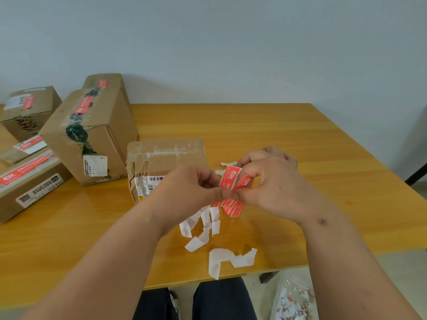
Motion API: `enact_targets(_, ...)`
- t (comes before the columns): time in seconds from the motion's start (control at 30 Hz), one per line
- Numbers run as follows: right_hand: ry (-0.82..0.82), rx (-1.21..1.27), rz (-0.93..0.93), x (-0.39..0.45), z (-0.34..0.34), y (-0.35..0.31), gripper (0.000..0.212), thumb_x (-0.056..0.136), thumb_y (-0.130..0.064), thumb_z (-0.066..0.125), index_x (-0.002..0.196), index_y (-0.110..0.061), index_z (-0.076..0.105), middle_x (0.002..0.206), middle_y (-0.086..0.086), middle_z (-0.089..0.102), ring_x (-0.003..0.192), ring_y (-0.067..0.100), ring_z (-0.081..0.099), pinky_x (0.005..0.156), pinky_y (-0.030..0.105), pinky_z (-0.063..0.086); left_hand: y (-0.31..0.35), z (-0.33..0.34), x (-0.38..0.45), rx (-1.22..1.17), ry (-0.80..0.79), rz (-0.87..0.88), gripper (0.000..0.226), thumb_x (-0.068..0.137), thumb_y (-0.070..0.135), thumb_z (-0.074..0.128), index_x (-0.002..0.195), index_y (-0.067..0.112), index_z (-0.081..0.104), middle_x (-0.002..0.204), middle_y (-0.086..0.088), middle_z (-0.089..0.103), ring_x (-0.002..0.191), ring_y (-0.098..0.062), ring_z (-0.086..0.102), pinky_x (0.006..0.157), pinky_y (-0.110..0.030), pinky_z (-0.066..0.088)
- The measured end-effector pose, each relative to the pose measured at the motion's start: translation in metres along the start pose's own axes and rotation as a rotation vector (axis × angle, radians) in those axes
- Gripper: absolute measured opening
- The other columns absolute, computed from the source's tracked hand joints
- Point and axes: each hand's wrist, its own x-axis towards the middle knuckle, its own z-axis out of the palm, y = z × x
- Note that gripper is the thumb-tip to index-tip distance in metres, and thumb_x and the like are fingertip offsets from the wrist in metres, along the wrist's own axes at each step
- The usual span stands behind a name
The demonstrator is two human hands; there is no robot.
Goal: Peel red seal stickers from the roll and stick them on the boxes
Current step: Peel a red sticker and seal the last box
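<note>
Done: we count five boxes [92, 132] at left sealed red.
Left: the near box [166, 158] is bare.
Hands: our left hand [191, 188] and right hand [265, 179] pinch a sticker [228, 179] on the roll [233, 207].

Little can be read. The far-left box [27, 112], at ten o'clock on the desk [300, 139], carries dark block letters on its side; they look like "BAHA" with another line above, but blur makes this uncertain. The nearest box [166, 162], at the centre, bears a white shipping label [147, 184] with a barcode and digits too small to make out. The flat box [30, 188] at nine o'clock has a white label with a QR code [24, 199], its print illegible. The red stickers [231, 179] held at the centre show white Chinese characters, too blurred to read.
</note>
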Motion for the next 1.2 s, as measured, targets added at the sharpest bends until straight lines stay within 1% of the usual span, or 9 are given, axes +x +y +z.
enact_targets(0.2,-0.027,0.025,-0.004,-0.002,-0.001,0.0,0.015,0.072,-0.04,0.079,0.078,-0.027,0.075,0.103,-0.022,0.057,0.11,0.009,0.031,0.1,0.037,0.015,-0.004,0.005,0.003,-0.017,0.101,-0.011,0.012,0.089,0.024,0.07,0.083,0.015,0.073,0.082,-0.009,0.073,0.089,-0.038,0.065,0.083,-0.057,0.053)
enact_targets(0.33,-0.031,0.03,0.009,-0.005,-0.002,0.0,0.015,0.071,-0.039,0.08,0.073,-0.026,0.073,0.1,-0.022,0.057,0.111,0.01,0.033,0.101,0.038,0.016,-0.004,0.009,0.003,0.012,0.139,-0.008,0.013,0.09,0.025,0.068,0.08,0.017,0.071,0.078,-0.007,0.073,0.083,-0.032,0.067,0.078,-0.051,0.055)
enact_targets(0.5,-0.048,0.084,0.005,-0.008,-0.004,-0.003,0.021,0.067,-0.039,0.083,0.062,-0.041,0.063,0.1,-0.026,0.059,0.115,0.009,0.035,0.104,0.038,0.015,-0.007,0.01,0.005,0.008,0.19,-0.003,0.016,0.091,0.025,0.067,0.078,0.016,0.068,0.071,-0.004,0.071,0.064,-0.015,0.064,0.073,-0.044,0.056)
enact_targets(0.73,-0.053,0.091,0.008,-0.013,-0.005,-0.003,0.018,0.066,-0.038,0.084,0.062,-0.035,0.066,0.102,-0.023,0.062,0.111,0.005,0.036,0.103,0.037,0.015,-0.006,0.012,0.005,0.018,0.293,-0.001,0.018,0.093,0.025,0.063,0.079,0.015,0.067,0.073,-0.007,0.072,0.067,-0.023,0.066,0.072,-0.046,0.056)
enact_targets(0.8,-0.051,0.1,-0.004,-0.014,-0.005,0.0,0.019,0.065,-0.035,0.085,0.062,-0.033,0.067,0.099,-0.024,0.061,0.11,0.004,0.037,0.102,0.035,0.014,-0.006,0.012,0.004,-0.006,0.324,0.006,0.017,0.094,0.025,0.062,0.08,0.017,0.068,0.074,-0.007,0.072,0.066,-0.021,0.067,0.069,-0.04,0.056)
enact_targets(0.9,-0.08,0.089,-0.008,-0.017,-0.007,0.001,0.018,0.067,-0.029,0.084,0.062,-0.032,0.066,0.099,-0.025,0.06,0.111,0.004,0.035,0.098,0.03,0.011,-0.006,0.011,0.003,-0.06,0.406,0.006,0.017,0.095,0.025,0.061,0.08,0.021,0.068,0.07,-0.001,0.069,0.058,-0.007,0.06,0.062,-0.027,0.053)
enact_targets(1.03,-0.059,0.133,0.031,-0.019,-0.012,-0.001,0.012,0.07,-0.04,0.079,0.073,-0.033,0.071,0.102,-0.023,0.059,0.112,0.002,0.037,0.105,0.036,0.015,-0.006,0.006,0.003,-0.207,0.405,-0.027,0.012,0.093,0.023,0.065,0.082,0.02,0.07,0.067,0.001,0.07,0.056,-0.005,0.06,0.059,-0.024,0.05)
enact_targets(1.13,0.066,0.247,0.088,-0.013,-0.012,-0.008,0.023,0.078,-0.053,0.066,0.098,-0.041,0.066,0.109,-0.023,0.057,0.117,0.002,0.041,0.107,0.045,0.029,-0.003,0.005,-0.001,-0.273,0.277,-0.033,0.009,0.09,0.02,0.068,0.083,0.015,0.072,0.071,-0.003,0.073,0.063,-0.012,0.065,0.064,-0.026,0.055)
enact_targets(1.2,0.12,0.322,0.102,-0.008,-0.009,-0.016,0.036,0.084,-0.049,0.063,0.118,-0.041,0.059,0.1,-0.023,0.059,0.11,0.0,0.049,0.105,0.044,0.035,0.0,0.004,-0.004,-0.261,0.2,-0.03,0.009,0.088,0.021,0.071,0.085,0.013,0.071,0.073,-0.004,0.074,0.067,-0.016,0.067,0.069,-0.029,0.058)
